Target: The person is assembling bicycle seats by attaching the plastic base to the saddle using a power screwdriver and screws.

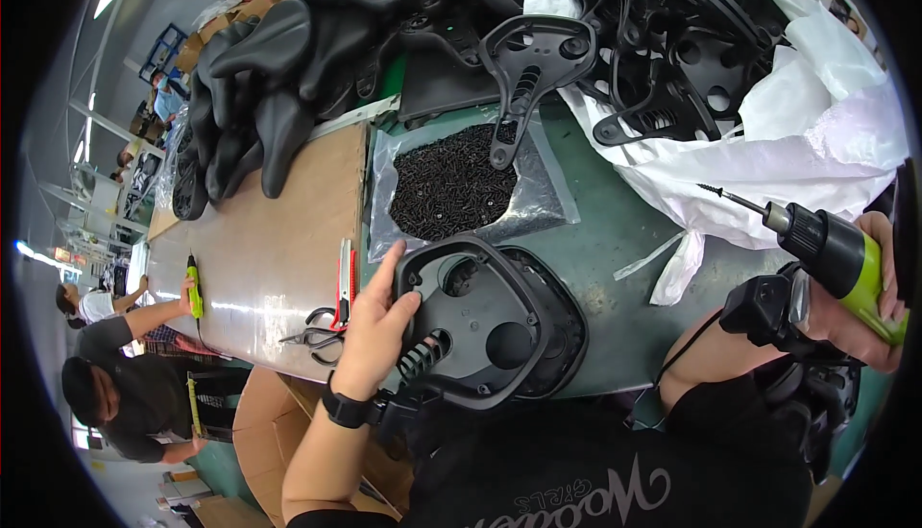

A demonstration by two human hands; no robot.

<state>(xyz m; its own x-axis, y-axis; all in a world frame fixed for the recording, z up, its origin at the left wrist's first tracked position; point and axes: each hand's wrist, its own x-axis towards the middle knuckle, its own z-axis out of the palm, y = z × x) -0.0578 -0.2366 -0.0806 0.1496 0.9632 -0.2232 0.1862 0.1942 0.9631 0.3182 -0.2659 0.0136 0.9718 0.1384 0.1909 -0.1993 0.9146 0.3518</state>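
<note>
Black frame (471,317) lies right of the left hand (377,324) (in its grip).

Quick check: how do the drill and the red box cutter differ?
The drill is held in the right hand; the box cutter lies on the table. The drill is green and black, the box cutter red and silver. The drill is bulkier; the box cutter is slim. Both are tools.

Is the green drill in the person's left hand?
No, the right hand grips the green drill, while the left hand holds a black plastic part.
</note>
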